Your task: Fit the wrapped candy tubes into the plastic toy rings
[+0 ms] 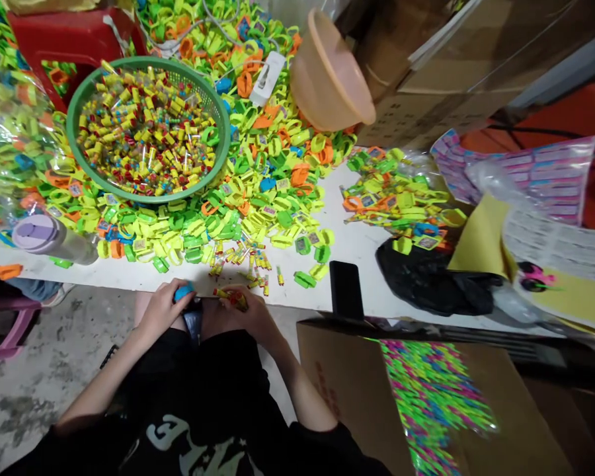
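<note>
My left hand is closed around a blue plastic piece, which looks like one of the toy watches on the table. In my right hand is a small bunch of yellow-and-red candy tubes, with one tube sticking out from the fingertips toward the left. Both hands are over my lap at the table's front edge, a short gap apart. Just beyond them, loose candy tubes lie on the white tabletop, beside a heap of green, yellow and orange toy watches.
A green basket full of tubes stands on the heap, near a red stool. Around are a lidded cup, a power strip, a peach basin, a black phone, a black bag and an opened carton.
</note>
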A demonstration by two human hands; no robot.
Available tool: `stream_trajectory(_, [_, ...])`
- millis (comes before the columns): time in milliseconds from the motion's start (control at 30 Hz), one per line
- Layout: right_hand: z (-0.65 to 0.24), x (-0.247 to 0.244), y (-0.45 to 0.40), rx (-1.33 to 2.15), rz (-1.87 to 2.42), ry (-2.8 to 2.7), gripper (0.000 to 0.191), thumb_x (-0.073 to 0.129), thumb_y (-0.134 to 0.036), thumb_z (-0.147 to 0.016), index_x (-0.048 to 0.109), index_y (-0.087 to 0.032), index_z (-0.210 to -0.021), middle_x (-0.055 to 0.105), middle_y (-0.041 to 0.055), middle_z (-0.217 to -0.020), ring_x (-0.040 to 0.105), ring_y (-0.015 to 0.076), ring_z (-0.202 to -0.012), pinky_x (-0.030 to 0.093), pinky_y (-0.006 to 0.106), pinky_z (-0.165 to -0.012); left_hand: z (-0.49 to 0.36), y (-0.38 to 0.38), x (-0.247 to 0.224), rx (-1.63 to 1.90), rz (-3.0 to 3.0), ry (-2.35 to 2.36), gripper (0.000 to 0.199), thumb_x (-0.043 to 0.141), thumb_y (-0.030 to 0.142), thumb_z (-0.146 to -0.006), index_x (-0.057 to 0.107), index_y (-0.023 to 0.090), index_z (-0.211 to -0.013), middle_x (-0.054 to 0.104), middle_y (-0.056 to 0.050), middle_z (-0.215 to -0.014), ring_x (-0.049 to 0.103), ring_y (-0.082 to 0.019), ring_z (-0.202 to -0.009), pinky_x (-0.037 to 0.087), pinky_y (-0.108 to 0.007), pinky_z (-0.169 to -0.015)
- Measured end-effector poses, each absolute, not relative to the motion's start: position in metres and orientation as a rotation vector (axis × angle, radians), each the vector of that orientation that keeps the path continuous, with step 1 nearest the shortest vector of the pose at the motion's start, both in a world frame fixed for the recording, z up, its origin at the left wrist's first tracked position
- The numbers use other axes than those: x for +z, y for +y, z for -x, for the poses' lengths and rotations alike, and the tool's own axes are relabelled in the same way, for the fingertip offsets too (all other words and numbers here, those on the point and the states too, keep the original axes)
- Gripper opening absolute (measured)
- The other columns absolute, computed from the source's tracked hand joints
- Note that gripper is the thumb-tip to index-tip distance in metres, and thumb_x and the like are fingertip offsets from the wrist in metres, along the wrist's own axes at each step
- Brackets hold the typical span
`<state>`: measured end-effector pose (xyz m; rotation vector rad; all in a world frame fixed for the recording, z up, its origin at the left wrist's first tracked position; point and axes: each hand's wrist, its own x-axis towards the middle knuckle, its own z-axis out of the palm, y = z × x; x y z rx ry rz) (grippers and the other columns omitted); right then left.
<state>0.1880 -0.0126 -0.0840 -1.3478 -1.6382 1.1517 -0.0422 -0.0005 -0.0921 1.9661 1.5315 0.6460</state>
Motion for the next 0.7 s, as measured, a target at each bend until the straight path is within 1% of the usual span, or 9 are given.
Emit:
stream_trajectory(133, [-0.186, -0.061, -0.016, 1.061, 1.336, -1.61, 0.021, 0.057, -0.032, -0.085, 0.063, -0.023, -0.102, 0.071, 0.0034, -0.096, 0.067, 0.0174, -0.088, 0.053, 0.03, -0.08, 0.022, 0.007, -0.089, 0.708, -2.196, 1.386, 0.023, 0.056, 0.041, -0.085, 0.061, 0.021, -0.094, 0.067, -0.004, -0.083, 0.06, -0.019, -0.076, 0.044, -0.03, -0.072])
stream_trajectory(300, [-0.186, -0.056, -0.017, 0.986, 1.369, -1.652, 0.021, 0.056, -0.032, -0.085, 0.064, -0.023, -0.103, 0.071, 0.0032, -0.095, 0.067, 0.018, -0.086, 0.054, 0.03, -0.078, 0.01, 0.014, -0.088, 0.751, -2.352, 1.273, 0.019, 0.062, 0.039, -0.083, 0.064, 0.021, -0.088, 0.068, -0.003, -0.077, 0.061, -0.017, -0.072, 0.043, -0.03, -0.074])
stream_trajectory(433, [-0.187, -0.059, -0.017, 0.919, 1.323, -1.73, 0.021, 0.055, -0.03, -0.087, 0.064, -0.022, -0.104, 0.071, 0.0045, -0.098, 0.067, 0.0185, -0.091, 0.053, 0.029, -0.081, 0.007, 0.017, -0.086, 0.762, -2.441, 1.226, 0.017, 0.061, 0.036, -0.084, 0.063, 0.02, -0.088, 0.069, -0.004, -0.077, 0.062, -0.017, -0.071, 0.042, -0.031, -0.072])
stream_trajectory(700, [-0.183, -0.06, -0.018, 0.924, 1.41, -1.66, 0.02, 0.056, -0.033, -0.086, 0.065, -0.021, -0.1, 0.072, 0.0032, -0.09, 0.068, 0.0167, -0.081, 0.053, 0.024, -0.071, 0.005, 0.021, -0.076, 0.83, -2.715, 1.155, 0.016, 0.054, 0.031, -0.089, 0.061, 0.016, -0.085, 0.067, -0.002, -0.071, 0.059, -0.015, -0.066, 0.039, -0.03, -0.068])
